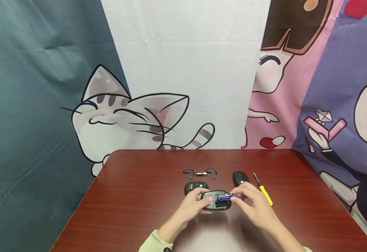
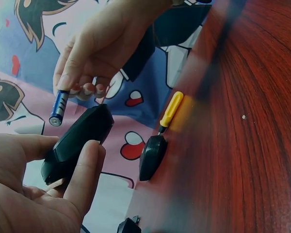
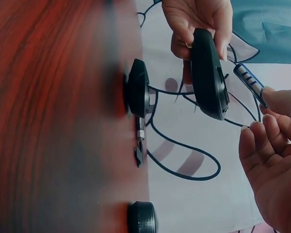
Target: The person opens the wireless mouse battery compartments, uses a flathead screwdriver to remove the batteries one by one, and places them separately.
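My left hand (image 1: 188, 204) grips a black computer mouse (image 1: 213, 206) above the table, its underside turned up and the battery bay uncovered. Between thumb and finger of my right hand (image 1: 254, 203) is a blue battery (image 2: 58, 109), pinched at one end. In the right wrist view the battery (image 3: 250, 80) stands a little apart from the mouse (image 3: 206, 73). Behind my left hand a second black mouse (image 1: 193, 186) lies on the table, and a third mouse (image 1: 239, 177) rests just behind my right hand.
On the brown table (image 1: 133, 203), two dark curved covers (image 1: 188, 172) lie with a small battery (image 1: 201, 174) between them. A yellow-handled screwdriver (image 1: 265, 195) lies at the right. Printed cloth (image 1: 183, 52) hangs behind the table.
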The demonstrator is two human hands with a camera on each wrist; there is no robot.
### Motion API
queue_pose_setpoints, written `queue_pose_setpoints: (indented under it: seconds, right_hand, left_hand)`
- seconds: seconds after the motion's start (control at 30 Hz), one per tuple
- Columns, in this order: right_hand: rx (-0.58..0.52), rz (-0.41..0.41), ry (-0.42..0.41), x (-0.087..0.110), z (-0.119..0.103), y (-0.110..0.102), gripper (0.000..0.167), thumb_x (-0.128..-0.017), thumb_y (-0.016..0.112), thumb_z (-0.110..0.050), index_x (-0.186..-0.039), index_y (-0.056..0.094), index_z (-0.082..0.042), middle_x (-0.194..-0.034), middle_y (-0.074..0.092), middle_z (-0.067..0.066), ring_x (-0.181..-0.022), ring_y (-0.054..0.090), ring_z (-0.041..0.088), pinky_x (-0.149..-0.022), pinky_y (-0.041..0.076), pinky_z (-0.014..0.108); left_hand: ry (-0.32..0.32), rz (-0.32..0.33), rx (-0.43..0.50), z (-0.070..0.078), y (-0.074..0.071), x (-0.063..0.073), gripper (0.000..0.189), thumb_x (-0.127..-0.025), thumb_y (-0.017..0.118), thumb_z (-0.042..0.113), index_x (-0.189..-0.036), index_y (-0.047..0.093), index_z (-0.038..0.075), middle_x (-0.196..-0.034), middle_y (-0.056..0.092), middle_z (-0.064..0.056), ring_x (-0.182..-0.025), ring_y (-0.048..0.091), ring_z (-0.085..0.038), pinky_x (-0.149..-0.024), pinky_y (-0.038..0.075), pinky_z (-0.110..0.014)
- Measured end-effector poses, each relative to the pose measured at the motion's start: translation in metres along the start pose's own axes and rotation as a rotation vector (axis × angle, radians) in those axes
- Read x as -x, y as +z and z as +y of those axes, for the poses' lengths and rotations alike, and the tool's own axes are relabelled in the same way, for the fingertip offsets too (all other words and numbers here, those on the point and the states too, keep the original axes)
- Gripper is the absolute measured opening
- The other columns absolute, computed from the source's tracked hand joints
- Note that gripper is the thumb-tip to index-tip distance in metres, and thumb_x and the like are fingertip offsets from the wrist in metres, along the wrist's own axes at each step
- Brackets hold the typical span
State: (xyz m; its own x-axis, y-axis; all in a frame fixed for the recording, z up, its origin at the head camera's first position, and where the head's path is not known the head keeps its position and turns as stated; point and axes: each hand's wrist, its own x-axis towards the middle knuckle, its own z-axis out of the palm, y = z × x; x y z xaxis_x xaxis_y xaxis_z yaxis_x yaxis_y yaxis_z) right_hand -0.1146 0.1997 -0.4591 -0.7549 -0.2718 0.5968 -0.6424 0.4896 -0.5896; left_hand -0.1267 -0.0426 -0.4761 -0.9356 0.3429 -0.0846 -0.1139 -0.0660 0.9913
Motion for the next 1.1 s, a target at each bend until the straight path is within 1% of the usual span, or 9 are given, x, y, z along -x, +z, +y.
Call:
queue_pose_setpoints:
  seconds: [0.13, 0.27, 0.4, 0.6, 0.77, 0.83, 0.87, 0.97, 1.1]
  right_hand:
    - [0.006, 0.024, -0.003, -0.003, 0.003, -0.002, 0.038, -0.077, 0.084, 0.003, -0.099, 0.071, -0.026, -0.091, 0.059, -0.012, -0.081, 0.056, 0.004, -0.068, 0.056, 0.014]
    - [0.007, 0.059, -0.021, -0.005, 0.009, -0.001, 0.037, -0.075, 0.085, 0.004, -0.098, 0.072, -0.022, -0.089, 0.06, -0.009, -0.08, 0.057, 0.005, -0.069, 0.054, 0.01]
    - [0.007, 0.092, -0.028, -0.009, 0.014, 0.0, 0.037, -0.074, 0.086, 0.005, -0.097, 0.073, -0.02, -0.088, 0.061, -0.007, -0.078, 0.057, 0.005, -0.067, 0.052, 0.008]
    - [0.028, 0.11, -0.002, -0.017, 0.021, 0.0, 0.036, -0.076, 0.085, 0.003, -0.097, 0.073, -0.023, -0.086, 0.058, -0.011, -0.072, 0.053, 0.004, -0.059, 0.046, 0.013]
    - [0.049, 0.103, 0.027, -0.025, 0.032, 0.002, 0.031, -0.079, 0.084, 0.0, -0.096, 0.073, -0.024, -0.085, 0.058, -0.012, -0.075, 0.052, 0.006, -0.064, 0.044, 0.019]
    - [0.055, 0.097, 0.052, -0.027, 0.037, 0.003, 0.029, -0.08, 0.084, -0.002, -0.096, 0.073, -0.024, -0.085, 0.058, -0.012, -0.077, 0.053, 0.006, -0.066, 0.045, 0.018]
    - [0.056, 0.095, 0.064, -0.028, 0.039, 0.003, 0.028, -0.081, 0.083, -0.002, -0.097, 0.073, -0.023, -0.085, 0.057, -0.012, -0.078, 0.053, 0.006, -0.063, 0.047, 0.017]
    - [0.072, 0.086, 0.097, -0.031, 0.046, 0.005, 0.025, -0.082, 0.083, -0.004, -0.097, 0.074, -0.022, -0.085, 0.057, -0.012, -0.078, 0.054, 0.004, -0.066, 0.048, 0.015]
    - [0.104, 0.083, 0.122, -0.037, 0.057, 0.006, 0.021, -0.084, 0.082, -0.006, -0.097, 0.074, -0.021, -0.085, 0.058, -0.011, -0.076, 0.054, 0.005, -0.065, 0.049, 0.019]
  left_hand:
    - [-0.011, 0.012, -0.004, -0.001, 0.001, -0.002, 0.043, -0.097, 0.067, 0.011, -0.131, 0.05, -0.009, -0.105, 0.069, -0.017, -0.09, 0.073, -0.026, -0.076, 0.064, -0.04]
    - [-0.015, 0.019, -0.003, -0.002, 0.002, -0.004, 0.043, -0.097, 0.067, 0.01, -0.132, 0.05, -0.009, -0.109, 0.069, -0.018, -0.092, 0.073, -0.027, -0.08, 0.063, -0.045]
    - [-0.015, 0.023, 0.003, -0.003, 0.005, -0.007, 0.041, -0.096, 0.066, 0.007, -0.131, 0.052, -0.009, -0.113, 0.069, -0.019, -0.093, 0.073, -0.027, -0.08, 0.063, -0.042]
    - [-0.015, 0.055, -0.022, -0.005, 0.009, -0.013, 0.039, -0.093, 0.066, 0.004, -0.129, 0.056, -0.009, -0.109, 0.069, -0.017, -0.087, 0.072, -0.023, -0.079, 0.063, -0.039]
    - [-0.008, 0.079, -0.058, -0.006, 0.011, -0.018, 0.039, -0.093, 0.067, 0.005, -0.128, 0.058, -0.009, -0.106, 0.066, -0.015, -0.086, 0.072, -0.021, -0.075, 0.064, -0.033]
    - [-0.009, 0.084, -0.065, -0.006, 0.012, -0.02, 0.039, -0.093, 0.068, 0.006, -0.128, 0.058, -0.009, -0.106, 0.066, -0.014, -0.086, 0.072, -0.021, -0.074, 0.063, -0.032]
    - [-0.009, 0.083, -0.069, -0.007, 0.012, -0.021, 0.04, -0.094, 0.068, 0.007, -0.128, 0.057, -0.009, -0.107, 0.066, -0.014, -0.086, 0.072, -0.02, -0.074, 0.063, -0.031]
    - [-0.008, 0.087, -0.076, -0.007, 0.013, -0.024, 0.039, -0.095, 0.067, 0.007, -0.129, 0.057, -0.009, -0.107, 0.065, -0.014, -0.087, 0.071, -0.021, -0.074, 0.064, -0.032]
    - [-0.007, 0.097, -0.084, -0.009, 0.015, -0.03, 0.037, -0.095, 0.066, 0.004, -0.129, 0.057, -0.009, -0.107, 0.065, -0.015, -0.089, 0.071, -0.024, -0.074, 0.064, -0.034]
